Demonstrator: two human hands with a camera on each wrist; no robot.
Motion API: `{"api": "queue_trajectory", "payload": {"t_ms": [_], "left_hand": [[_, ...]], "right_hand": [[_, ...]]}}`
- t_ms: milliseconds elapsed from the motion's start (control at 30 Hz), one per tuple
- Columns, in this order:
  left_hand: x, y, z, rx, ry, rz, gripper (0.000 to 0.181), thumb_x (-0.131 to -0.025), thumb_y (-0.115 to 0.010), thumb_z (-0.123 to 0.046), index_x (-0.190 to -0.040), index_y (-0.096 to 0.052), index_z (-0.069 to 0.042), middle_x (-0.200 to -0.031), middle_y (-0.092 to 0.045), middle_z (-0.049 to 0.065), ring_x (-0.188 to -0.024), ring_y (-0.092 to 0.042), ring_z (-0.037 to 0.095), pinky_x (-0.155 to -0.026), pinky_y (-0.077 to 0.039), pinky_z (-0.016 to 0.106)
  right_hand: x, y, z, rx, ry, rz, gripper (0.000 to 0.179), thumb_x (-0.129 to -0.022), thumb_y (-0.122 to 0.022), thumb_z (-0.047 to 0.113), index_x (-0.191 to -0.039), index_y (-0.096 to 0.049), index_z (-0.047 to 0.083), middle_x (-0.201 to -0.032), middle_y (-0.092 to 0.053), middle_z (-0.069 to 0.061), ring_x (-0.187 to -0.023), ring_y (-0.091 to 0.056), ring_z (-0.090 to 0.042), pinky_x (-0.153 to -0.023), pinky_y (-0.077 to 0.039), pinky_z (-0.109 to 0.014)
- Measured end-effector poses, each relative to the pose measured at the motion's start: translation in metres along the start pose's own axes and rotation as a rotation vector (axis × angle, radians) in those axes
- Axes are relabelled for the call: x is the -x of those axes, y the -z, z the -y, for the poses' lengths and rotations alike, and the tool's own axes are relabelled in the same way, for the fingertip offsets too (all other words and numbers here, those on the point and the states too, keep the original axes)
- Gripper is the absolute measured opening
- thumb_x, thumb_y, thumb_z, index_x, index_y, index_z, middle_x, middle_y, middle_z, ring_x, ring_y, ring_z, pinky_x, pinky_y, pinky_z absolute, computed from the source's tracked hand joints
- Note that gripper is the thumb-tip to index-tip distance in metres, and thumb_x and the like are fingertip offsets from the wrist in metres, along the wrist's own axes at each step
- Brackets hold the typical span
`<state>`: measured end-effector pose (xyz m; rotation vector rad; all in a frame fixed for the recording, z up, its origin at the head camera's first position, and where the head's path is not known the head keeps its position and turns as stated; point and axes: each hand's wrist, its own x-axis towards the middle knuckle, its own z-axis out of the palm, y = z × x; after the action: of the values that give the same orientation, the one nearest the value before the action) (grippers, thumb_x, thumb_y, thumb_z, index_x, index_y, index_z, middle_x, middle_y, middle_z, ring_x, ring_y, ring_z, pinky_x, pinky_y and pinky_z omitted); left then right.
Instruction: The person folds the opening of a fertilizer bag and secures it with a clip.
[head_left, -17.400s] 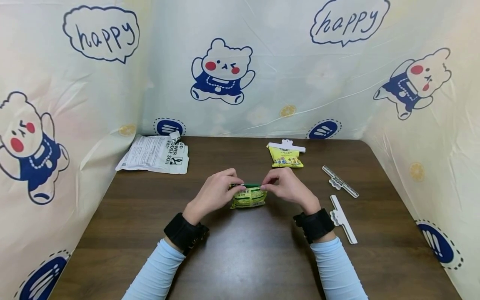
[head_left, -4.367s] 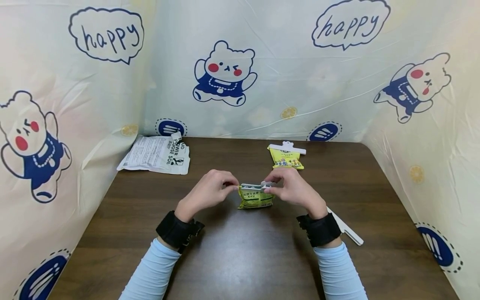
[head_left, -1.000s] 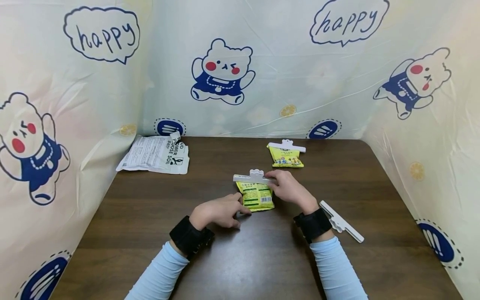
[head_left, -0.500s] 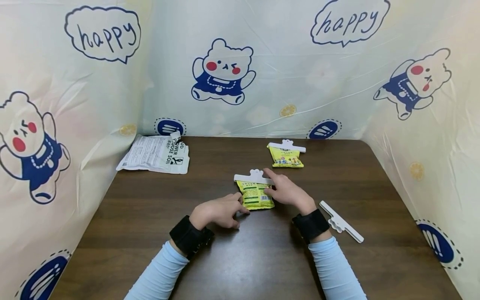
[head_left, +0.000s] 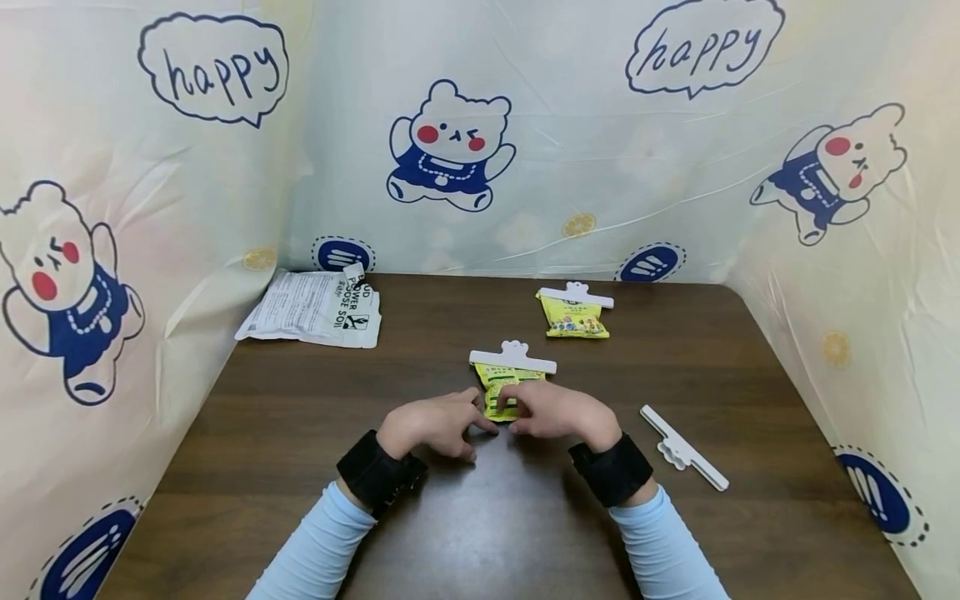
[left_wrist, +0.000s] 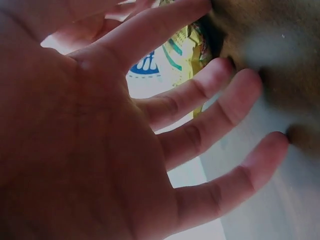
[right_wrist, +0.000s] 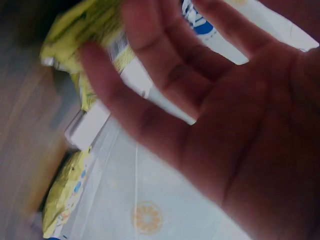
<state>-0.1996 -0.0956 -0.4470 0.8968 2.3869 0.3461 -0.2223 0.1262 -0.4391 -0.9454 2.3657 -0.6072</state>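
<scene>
A yellow-green snack packet (head_left: 495,380) lies flat at mid-table, its far edge held in a white sealing clip (head_left: 513,358). My left hand (head_left: 435,422) is at the packet's near left corner, fingertips down by the table; the left wrist view shows its fingers (left_wrist: 220,105) spread and loosely bent. Over the packet's near right part is my right hand (head_left: 558,410), covering some of the print. In the right wrist view its fingers (right_wrist: 150,120) extend loosely toward the packet (right_wrist: 85,30), and the clip's end (right_wrist: 90,125) shows beyond. Neither hand grips anything.
A loose white clip (head_left: 684,448) lies to the right of my right hand. Farther back stands another yellow packet (head_left: 573,318) with its own clip (head_left: 576,294). A white printed bag (head_left: 311,310) rests at the table's back left. Printed curtains (head_left: 570,150) surround the table.
Earlier both hands pinched the packet's top edge; one of two loose clips on the right now sits on it. The packet was laid flat, and my right hand slid from clip to near edge.
</scene>
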Motion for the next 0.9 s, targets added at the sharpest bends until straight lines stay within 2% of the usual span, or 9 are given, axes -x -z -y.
{"api": "queue_trajectory", "payload": {"t_ms": [133, 233, 500, 733, 900], "left_hand": [[0.002, 0.001, 0.001, 0.010, 0.007, 0.004, 0.045, -0.090, -0.082, -0.023, -0.135, -0.073, -0.023, -0.110, -0.047, 0.002, -0.094, -0.054, 0.018, -0.081, -0.050, 0.035], [0.003, 0.001, 0.000, 0.014, 0.018, 0.001, 0.045, -0.090, -0.082, -0.023, -0.134, -0.074, -0.023, -0.111, -0.048, 0.003, -0.096, -0.055, 0.019, -0.083, -0.051, 0.036], [0.002, 0.002, -0.001, 0.025, 0.078, 0.020, 0.042, -0.091, -0.082, -0.025, -0.133, -0.075, -0.024, -0.118, -0.049, 0.005, -0.110, -0.052, 0.024, -0.092, -0.050, 0.042], [0.002, 0.001, -0.001, 0.030, 0.067, 0.023, 0.042, -0.091, -0.082, -0.025, -0.132, -0.075, -0.024, -0.119, -0.050, 0.006, -0.109, -0.052, 0.025, -0.092, -0.050, 0.043], [0.002, 0.001, -0.002, 0.015, 0.055, 0.015, 0.043, -0.090, -0.083, -0.027, -0.132, -0.075, -0.025, -0.125, -0.051, 0.010, -0.115, -0.053, 0.027, -0.097, -0.051, 0.046]], "right_hand": [[-0.002, -0.004, 0.004, 0.041, -0.015, 0.044, 0.035, -0.096, -0.074, 0.010, -0.130, -0.067, 0.007, -0.097, -0.064, -0.012, -0.085, -0.054, -0.022, -0.078, -0.047, -0.041], [-0.002, -0.005, 0.005, 0.051, -0.028, 0.043, 0.038, -0.096, -0.075, 0.012, -0.133, -0.067, 0.008, -0.103, -0.064, -0.015, -0.088, -0.054, -0.024, -0.080, -0.048, -0.042], [-0.007, -0.009, 0.002, 0.076, -0.079, -0.003, 0.046, -0.097, -0.075, 0.019, -0.141, -0.063, 0.010, -0.121, -0.058, -0.016, -0.105, -0.052, -0.027, -0.095, -0.049, -0.047], [-0.014, -0.014, -0.003, 0.077, -0.089, -0.059, 0.058, -0.096, -0.076, 0.021, -0.149, -0.055, 0.011, -0.121, -0.049, -0.015, -0.110, -0.045, -0.031, -0.092, -0.045, -0.047], [-0.017, -0.018, -0.007, 0.137, -0.112, -0.093, 0.068, -0.097, -0.075, 0.025, -0.157, -0.045, 0.015, -0.138, -0.046, -0.016, -0.124, -0.044, -0.035, -0.105, -0.044, -0.056]]}}
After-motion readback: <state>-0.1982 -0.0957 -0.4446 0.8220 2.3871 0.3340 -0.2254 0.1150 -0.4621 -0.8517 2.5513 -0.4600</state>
